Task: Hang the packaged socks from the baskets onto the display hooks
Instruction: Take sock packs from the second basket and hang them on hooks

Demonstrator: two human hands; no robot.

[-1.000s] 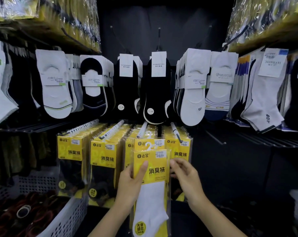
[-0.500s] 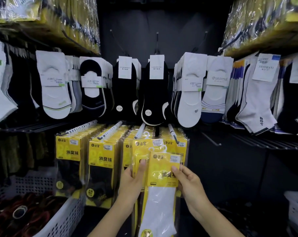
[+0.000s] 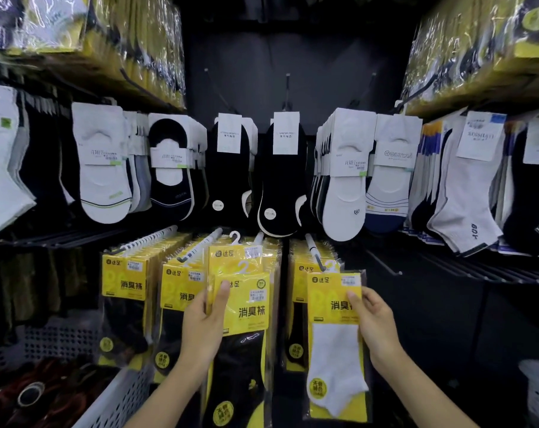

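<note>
Low in the centre of the frame, we see a left hand (image 3: 204, 329) gripping a yellow pack of black socks (image 3: 246, 307), thumb clamped across its front. To the right, a right hand (image 3: 376, 329) pinches a pack of white socks (image 3: 336, 344) by its edge, its top just beside a display hook (image 3: 313, 248). 4 rows of matching packs hang behind. A white basket (image 3: 120, 393) sits lower left.

Bare left hand (image 3: 204, 324), bare right hand (image 3: 376, 326), slender fingers, short plain nails, left forearm (image 3: 166, 400) and right forearm (image 3: 428, 393) uncovered
</note>
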